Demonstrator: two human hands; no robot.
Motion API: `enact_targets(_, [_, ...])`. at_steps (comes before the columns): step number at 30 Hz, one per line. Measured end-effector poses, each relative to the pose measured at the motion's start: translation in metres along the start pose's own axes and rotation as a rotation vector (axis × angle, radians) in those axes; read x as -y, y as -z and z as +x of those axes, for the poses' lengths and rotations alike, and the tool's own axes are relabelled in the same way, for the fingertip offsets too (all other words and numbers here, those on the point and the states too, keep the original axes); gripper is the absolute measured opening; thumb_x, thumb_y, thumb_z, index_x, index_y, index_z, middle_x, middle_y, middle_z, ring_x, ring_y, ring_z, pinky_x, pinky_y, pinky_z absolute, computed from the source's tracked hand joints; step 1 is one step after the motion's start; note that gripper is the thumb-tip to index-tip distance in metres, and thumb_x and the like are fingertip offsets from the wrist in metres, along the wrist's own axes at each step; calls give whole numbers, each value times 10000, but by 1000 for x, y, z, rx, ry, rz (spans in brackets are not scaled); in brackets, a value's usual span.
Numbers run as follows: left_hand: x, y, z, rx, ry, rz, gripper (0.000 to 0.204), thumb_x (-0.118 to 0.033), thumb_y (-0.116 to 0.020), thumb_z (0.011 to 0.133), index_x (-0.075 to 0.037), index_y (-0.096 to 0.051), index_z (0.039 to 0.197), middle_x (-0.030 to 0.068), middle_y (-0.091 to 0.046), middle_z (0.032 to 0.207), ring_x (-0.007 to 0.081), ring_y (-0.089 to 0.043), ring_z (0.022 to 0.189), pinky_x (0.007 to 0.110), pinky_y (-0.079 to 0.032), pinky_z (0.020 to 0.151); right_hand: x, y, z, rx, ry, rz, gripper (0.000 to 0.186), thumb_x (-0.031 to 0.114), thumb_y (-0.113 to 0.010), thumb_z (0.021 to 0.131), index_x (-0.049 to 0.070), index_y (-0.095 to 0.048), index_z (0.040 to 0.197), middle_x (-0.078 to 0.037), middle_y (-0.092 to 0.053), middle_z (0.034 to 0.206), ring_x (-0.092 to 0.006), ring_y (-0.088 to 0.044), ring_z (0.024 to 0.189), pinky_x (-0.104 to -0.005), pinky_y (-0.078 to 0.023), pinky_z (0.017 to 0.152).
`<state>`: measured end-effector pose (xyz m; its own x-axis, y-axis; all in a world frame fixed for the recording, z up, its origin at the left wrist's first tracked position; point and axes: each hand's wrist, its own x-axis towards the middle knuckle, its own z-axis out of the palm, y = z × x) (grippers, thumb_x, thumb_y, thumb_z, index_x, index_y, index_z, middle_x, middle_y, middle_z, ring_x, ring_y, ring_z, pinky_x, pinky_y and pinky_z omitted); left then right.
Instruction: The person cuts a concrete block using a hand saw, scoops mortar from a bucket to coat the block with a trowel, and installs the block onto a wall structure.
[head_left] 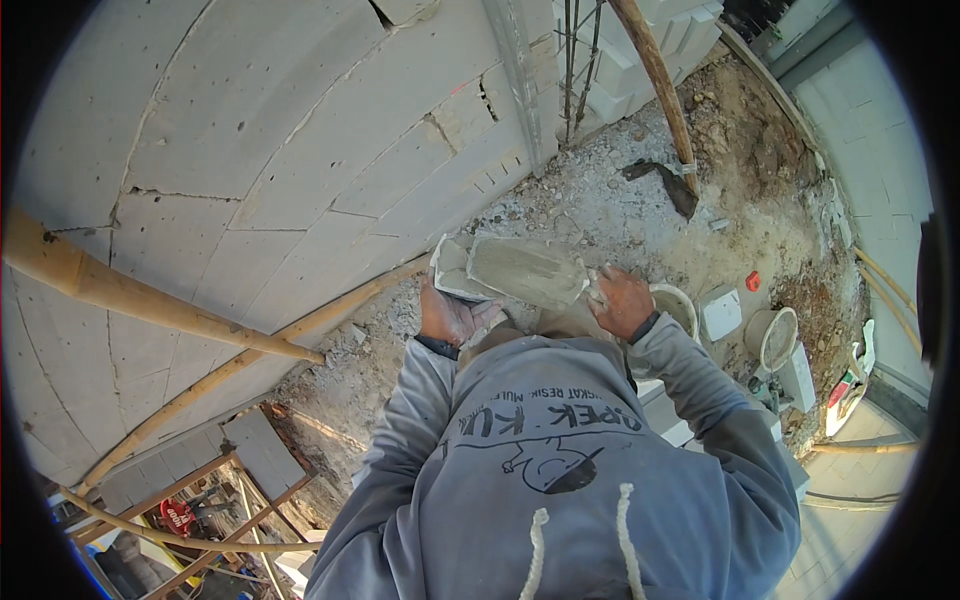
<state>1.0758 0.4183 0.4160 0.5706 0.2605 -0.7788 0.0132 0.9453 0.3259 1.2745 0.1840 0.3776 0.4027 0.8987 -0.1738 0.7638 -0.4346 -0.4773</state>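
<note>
My left hand (455, 312) is closed around the lower left end of a whitish block piece (452, 262), its fingers reaching underneath. Against that block lies a grey, oblong, slab-like piece (530, 272) coated with mortar; I cannot tell whether it is a tool or part of the block. My right hand (622, 300) grips the right end of the grey piece, with the fingertips at its edge. Both hands are in front of my body, above the rubble-strewn ground. The undersides of both pieces are mostly hidden.
A pale block wall (270, 130) rises on the left, with bamboo poles (150, 290) leaning against it. Beside my right arm stand a bucket (772, 335) and a white square piece (720, 313). A wooden pole (660, 80) stands ahead, near upright steel bars (580, 60).
</note>
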Motion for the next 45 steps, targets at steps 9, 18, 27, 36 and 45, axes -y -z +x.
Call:
enact_targets(9, [-6, 1, 15, -24, 17, -144, 628, -552, -286, 914, -127, -439, 1349, 124, -502, 1326, 350, -504, 1179, 520, -413, 980, -108, -12, -46, 258, -120, -146, 399, 214, -690, 698, 56, -620, 1058, -190, -614, 1002, -359, -613, 916, -450, -498, 773])
enact_targets(18, [-3, -22, 53, -266, 178, 216, 782, -695, -265, 865, -148, -337, 1419, 179, -463, 1358, 409, -441, 1239, 559, -351, 1005, -72, 30, -4, -116, 89, 24, 344, 203, -694, 702, 58, -614, 1004, -174, -612, 939, -358, -606, 869, -448, -492, 729])
enact_targets(27, [10, -35, 62, -333, 176, 474, 774, -697, -314, 863, -117, -393, 1369, 210, -524, 1265, 406, -581, 1062, 544, -449, 927, -69, 54, 72, 177, 195, -132, 440, 198, -677, 712, 55, -593, 1120, -179, -587, 1043, -332, -586, 983, -443, -494, 787])
enact_targets(36, [7, -14, 37, -400, 217, 549, 818, -706, -382, 823, -64, -458, 1323, 216, -587, 1179, 388, -596, 1043, 533, -431, 919, -130, -1, 36, 366, -388, -169, 440, 149, -620, 688, 25, -608, 1110, -189, -658, 941, -348, -635, 902, -435, -508, 787])
enact_targets(45, [-1, 63, 2, -370, 238, 302, 739, -676, -292, 860, -172, -370, 1395, 143, -472, 1358, 414, -518, 1154, 594, -386, 928, -156, -39, -108, 820, -722, -269, 407, 216, -603, 744, 39, -622, 1111, -203, -664, 1009, -342, -633, 990, -410, -502, 854])
